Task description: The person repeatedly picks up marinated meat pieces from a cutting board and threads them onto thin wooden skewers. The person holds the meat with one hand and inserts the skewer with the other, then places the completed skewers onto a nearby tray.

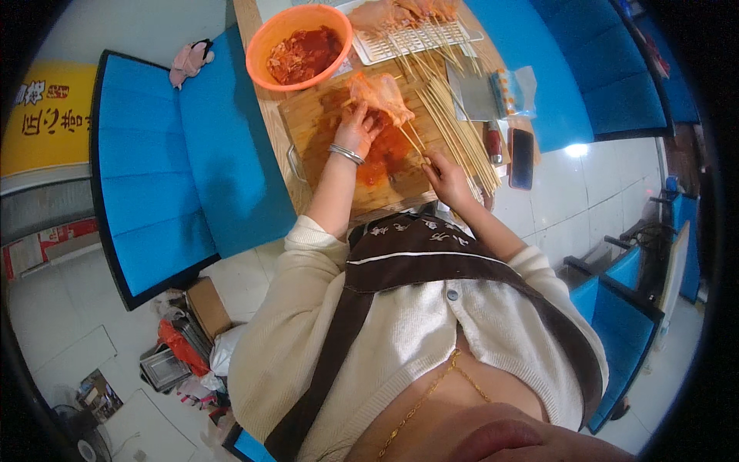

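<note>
A flat piece of raw, red-marinated meat [378, 95], perhaps chicken, hangs on two bamboo skewers over a wooden cutting board [323, 156]. My right hand [449, 178] grips the lower ends of those skewers [411, 137] near the board's right front corner. At the meat's lower left edge is my left hand [357, 131], fingers spread and fingertips against it; whether they pinch it is hidden. A short stick end pokes out beside those fingertips. Red marinade [378, 159] smears the board below. Loose bamboo skewers [456, 133] lie along the board's right side.
An orange plastic bowl [254, 60] of red marinated meat stands beyond the board's left corner. Behind it, a white slotted tray [375, 53] bears several skewered pieces. A phone [521, 159], a red-handled tool [494, 143] and a plastic package [514, 92] lie rightward. Blue benches [231, 144] flank the table.
</note>
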Demonstrator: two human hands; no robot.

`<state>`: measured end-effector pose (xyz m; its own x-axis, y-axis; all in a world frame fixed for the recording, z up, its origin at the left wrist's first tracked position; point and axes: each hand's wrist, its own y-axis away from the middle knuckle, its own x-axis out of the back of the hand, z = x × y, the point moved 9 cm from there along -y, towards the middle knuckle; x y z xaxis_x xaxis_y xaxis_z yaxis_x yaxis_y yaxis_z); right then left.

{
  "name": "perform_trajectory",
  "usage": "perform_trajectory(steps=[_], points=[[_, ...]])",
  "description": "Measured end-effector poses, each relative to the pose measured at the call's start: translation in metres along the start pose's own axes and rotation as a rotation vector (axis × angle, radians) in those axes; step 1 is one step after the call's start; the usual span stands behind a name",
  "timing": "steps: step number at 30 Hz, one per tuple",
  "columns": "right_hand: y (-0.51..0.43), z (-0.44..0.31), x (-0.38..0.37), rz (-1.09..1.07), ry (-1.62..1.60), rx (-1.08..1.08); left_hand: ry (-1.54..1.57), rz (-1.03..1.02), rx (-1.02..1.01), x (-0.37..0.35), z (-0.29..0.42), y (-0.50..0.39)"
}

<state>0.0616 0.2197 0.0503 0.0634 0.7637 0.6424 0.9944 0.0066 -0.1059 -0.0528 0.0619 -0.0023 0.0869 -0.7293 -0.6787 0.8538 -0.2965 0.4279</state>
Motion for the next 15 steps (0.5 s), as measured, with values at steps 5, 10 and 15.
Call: perform_trajectory(steps=[5, 10, 15], points=[[0.020, 0.017, -0.026, -0.100, 0.275, 0.057, -0.117, 0.191, 0.181, 0.057, -0.006, -0.010], [0.030, 0.017, -0.029, -0.116, 0.269, 0.107, -0.656, 0.329, 0.261, 0.097, -0.009, -0.026], [0.029, 0.013, -0.031, -0.177, 0.316, 0.111, -0.733, 0.366, 0.093, 0.109, -0.010, -0.058]])
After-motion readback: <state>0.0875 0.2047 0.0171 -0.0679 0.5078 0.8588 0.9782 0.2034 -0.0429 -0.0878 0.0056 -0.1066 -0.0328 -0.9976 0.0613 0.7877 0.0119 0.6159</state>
